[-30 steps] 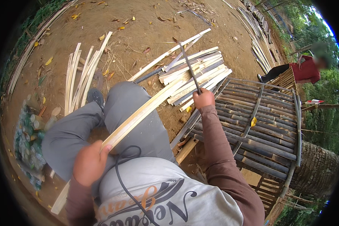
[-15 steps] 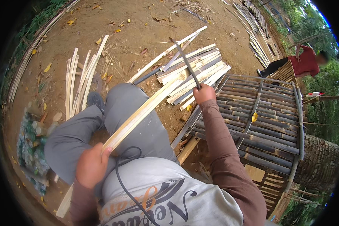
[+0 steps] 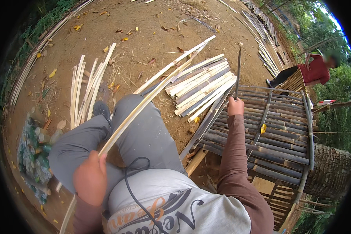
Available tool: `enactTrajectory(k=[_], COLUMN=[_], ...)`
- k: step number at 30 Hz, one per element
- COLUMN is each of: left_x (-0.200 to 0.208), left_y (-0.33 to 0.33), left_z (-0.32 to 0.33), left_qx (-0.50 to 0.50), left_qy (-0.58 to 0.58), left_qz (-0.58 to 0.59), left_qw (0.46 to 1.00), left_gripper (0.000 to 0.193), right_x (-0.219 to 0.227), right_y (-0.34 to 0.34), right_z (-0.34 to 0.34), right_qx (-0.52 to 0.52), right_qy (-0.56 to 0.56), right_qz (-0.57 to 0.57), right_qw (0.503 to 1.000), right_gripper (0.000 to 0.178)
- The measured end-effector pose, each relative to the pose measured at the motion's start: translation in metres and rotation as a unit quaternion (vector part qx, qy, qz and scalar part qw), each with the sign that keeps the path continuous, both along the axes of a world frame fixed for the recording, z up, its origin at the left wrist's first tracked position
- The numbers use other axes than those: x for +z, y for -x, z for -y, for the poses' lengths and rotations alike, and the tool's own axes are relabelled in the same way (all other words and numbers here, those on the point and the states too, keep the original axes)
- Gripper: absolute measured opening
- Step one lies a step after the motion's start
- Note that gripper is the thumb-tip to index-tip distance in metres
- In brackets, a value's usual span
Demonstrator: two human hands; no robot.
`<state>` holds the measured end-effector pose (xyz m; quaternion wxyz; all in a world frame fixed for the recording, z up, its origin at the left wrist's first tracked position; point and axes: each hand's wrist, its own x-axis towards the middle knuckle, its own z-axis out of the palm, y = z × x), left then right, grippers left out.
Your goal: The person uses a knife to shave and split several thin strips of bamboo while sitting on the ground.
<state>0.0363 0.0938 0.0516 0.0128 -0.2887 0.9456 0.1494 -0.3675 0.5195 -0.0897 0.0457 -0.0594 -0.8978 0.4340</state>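
Observation:
My left hand [image 3: 91, 178] is closed round a long, pale bamboo strip [image 3: 132, 115]. The strip slants up across my grey-trousered knee, and its lower end runs back under my left forearm. Off to the right, my right hand [image 3: 235, 106] grips the handle of a long, dark-bladed knife [image 3: 238, 72]. Its blade points away from me, apart from the strip. A fanned pile of split bamboo strips [image 3: 202, 86] lies on the ground beyond my knee, just left of the knife.
A slatted bamboo bench [image 3: 277, 128] stands at my right, before a tree trunk [image 3: 331, 167]. More strips [image 3: 84, 91] lie left of my foot, near several plastic bottles [image 3: 31, 156]. A person in red [image 3: 314, 70] is at the far right. A dark cord [image 3: 126, 183] hangs over my shirt.
My right hand has swung rightward, taking the knife away from the strip; its blade now stands more upright in view. The strip has turned and shows a narrower face in my left hand.

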Motion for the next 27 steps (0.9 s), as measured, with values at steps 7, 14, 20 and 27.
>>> enactTrajectory(k=[7,14,20,27], left_x=[0.014,-0.001,-0.009,-0.021], left_y=[-0.016,-0.001,-0.006,-0.005], left_z=[0.0,0.01,0.012,0.023], left_qx=[-0.043,-0.105,-0.086,-0.072], left_qy=[0.126,0.101,0.084,-0.023], left_qz=[0.042,0.002,0.023,0.005], left_qw=[0.99,0.989,0.992,0.997], left_gripper=[0.029,0.028,0.028,0.028], right_x=[0.078,0.043,0.001,-0.068], right_y=[-0.119,-0.04,-0.083,-0.06], right_z=[0.156,0.097,0.124,0.078], right_qx=[0.276,0.135,0.253,0.081], right_qy=[-0.282,-0.393,-0.272,-0.05], right_qz=[-0.02,0.168,0.157,0.234], right_qw=[0.918,0.894,0.915,0.968], right_gripper=[0.024,0.038,0.051,0.057])
